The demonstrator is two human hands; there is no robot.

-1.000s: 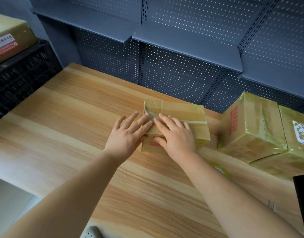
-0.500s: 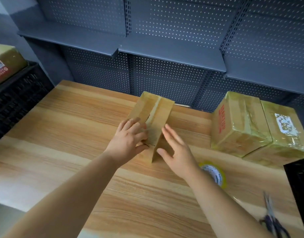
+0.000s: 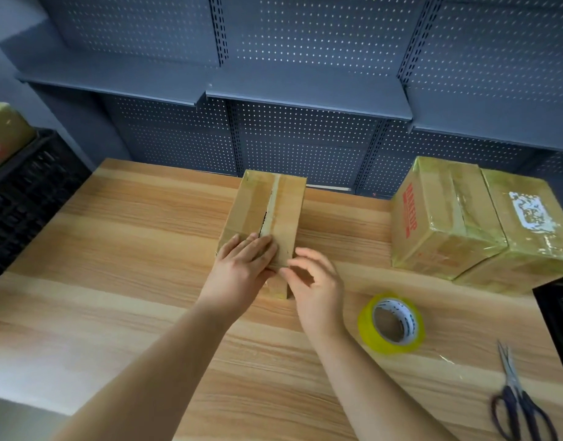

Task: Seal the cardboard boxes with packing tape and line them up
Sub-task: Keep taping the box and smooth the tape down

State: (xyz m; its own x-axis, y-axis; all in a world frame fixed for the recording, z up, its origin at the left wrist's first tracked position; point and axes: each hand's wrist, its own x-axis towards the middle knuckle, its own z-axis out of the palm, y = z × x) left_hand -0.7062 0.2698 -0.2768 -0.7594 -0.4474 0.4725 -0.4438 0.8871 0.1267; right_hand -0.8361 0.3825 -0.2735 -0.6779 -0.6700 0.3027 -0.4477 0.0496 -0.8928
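The small box (image 3: 267,224) lies under my left hand (image 3: 242,265), running away from me. Its top seam (image 3: 265,214) gapes as a dark slit ahead of my fingertips. That slit is my worry. If I lift the left hand to reach for tape, I reckon the flaps will spring wider, and tape laid over the gap would wrinkle or bridge it instead of closing it. Pressing at the near end only could also tip the box or slide it on the smooth table (image 3: 114,249).

My left hand lies flat on the near end of the top, fingers straight and together, pressing and gripping nothing. My right hand (image 3: 315,281) is just beside the box's near right corner. Its fingers are loosely curled, the thumb is at the corner, and I can see nothing in it.

The tape roll (image 3: 391,324) lies flat to the right of that hand, untouched, with the scissors (image 3: 519,399) farther right and nearer me. Two sealed boxes (image 3: 484,224) sit touching each other, well off to the right.
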